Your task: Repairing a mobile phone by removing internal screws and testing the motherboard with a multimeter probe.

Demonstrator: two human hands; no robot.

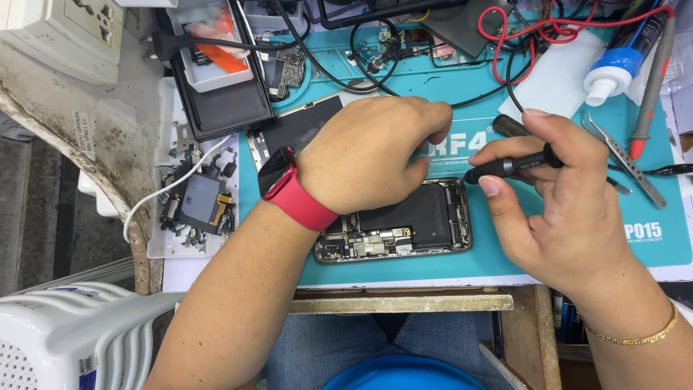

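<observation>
An opened smartphone lies face-down, back cover off, on a teal repair mat, its long side close to the mat's near edge, with only a narrow strip of bare mat in front of it. The left hand, wearing a red smartwatch, rests curled over the phone's upper edge, fingers bent together and pressing down near the top corner; exactly what the fingertips touch cannot be told. The right hand pinches a slim black screwdriver between thumb and fingers, the tool lying nearly level with its tip pointing left toward the other hand, just above the phone. To the right, metal tweezers and a blue-capped tube lie near the mat's far right side. Red and black cables crowd the back. On the left a white tray of small parts sits beside the mat, behind it a black tray. The wooden bench edge runs just below, a white plastic chair at lower left.
</observation>
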